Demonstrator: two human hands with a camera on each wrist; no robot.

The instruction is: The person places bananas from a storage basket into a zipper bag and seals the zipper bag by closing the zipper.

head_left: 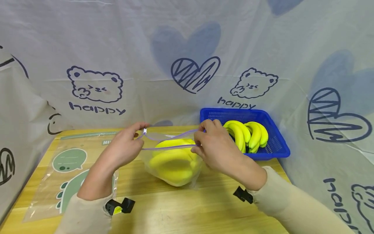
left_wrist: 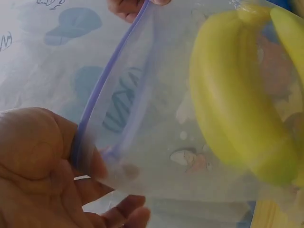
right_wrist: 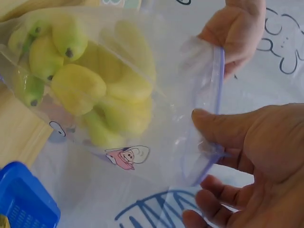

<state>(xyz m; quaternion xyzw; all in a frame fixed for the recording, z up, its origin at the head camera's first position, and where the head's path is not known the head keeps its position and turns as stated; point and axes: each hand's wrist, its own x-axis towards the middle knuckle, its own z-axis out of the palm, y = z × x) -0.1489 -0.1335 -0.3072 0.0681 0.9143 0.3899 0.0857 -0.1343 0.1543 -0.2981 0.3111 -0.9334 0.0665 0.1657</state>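
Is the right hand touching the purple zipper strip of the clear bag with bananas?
Touching. In the right wrist view the right hand pinches the purple zipper strip at the bag's corner, thumb on top.

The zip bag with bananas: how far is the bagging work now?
Done: one banana bunch already sits inside the clear zip bag. In hand: the left hand and right hand each pinch one end of the purple zip strip, which looks unsealed. Left: closing the strip; another bunch waits in the blue basket.

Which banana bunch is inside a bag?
The bunch in the clear zip bag held by both hands; the other bunch sits bare in the blue basket.
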